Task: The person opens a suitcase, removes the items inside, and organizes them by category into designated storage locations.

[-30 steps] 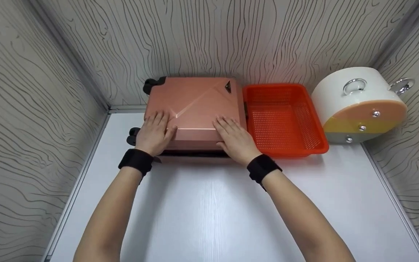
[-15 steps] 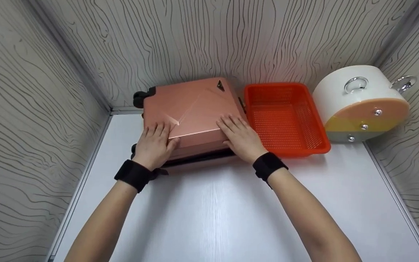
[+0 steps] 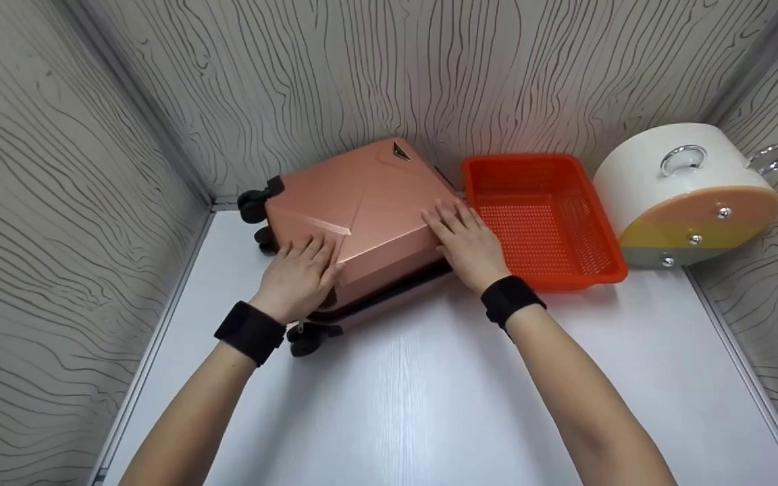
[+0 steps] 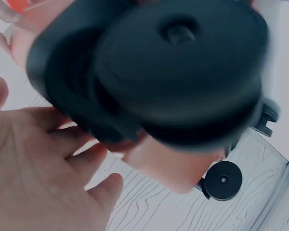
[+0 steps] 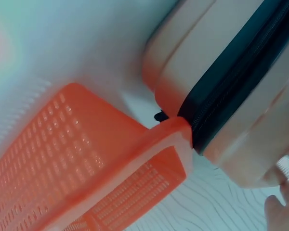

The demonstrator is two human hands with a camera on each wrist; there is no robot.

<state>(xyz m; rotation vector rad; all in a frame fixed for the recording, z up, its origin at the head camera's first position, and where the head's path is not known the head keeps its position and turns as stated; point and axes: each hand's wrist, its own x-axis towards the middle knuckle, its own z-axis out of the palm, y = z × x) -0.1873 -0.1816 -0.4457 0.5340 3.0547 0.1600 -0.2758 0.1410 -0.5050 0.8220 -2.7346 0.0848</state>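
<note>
over the last second the case [image 3: 362,202] has turned where it lies: its wheeled end has swung toward the front edge of the bench [image 3: 396,405], and its long side, which ran along the back edge, now slants across. a front wheel [image 3: 306,339] stands out past the left hand [image 3: 296,280], nearer the front edge than it was. basket [image 3: 531,233] and box [image 3: 693,202] keep their places along the back edge. what this means, as i judge it, is that the case is being swivelled, not lifted, and is partway through a turn.

the case lies flat in the back-left part of the bench, logo face up, just beside the basket; i cannot tell if the two touch.

neither hand is clamped on anything. the left rests with fingers apart and loosely straight on top of the case near its wheeled corner, thumb over the front edge of the lid. the right hand [image 3: 471,250] lies likewise, fingers a little apart, at the other end of that edge, just beside the basket. the box sits well apart from both, by the back-right corner.
</note>
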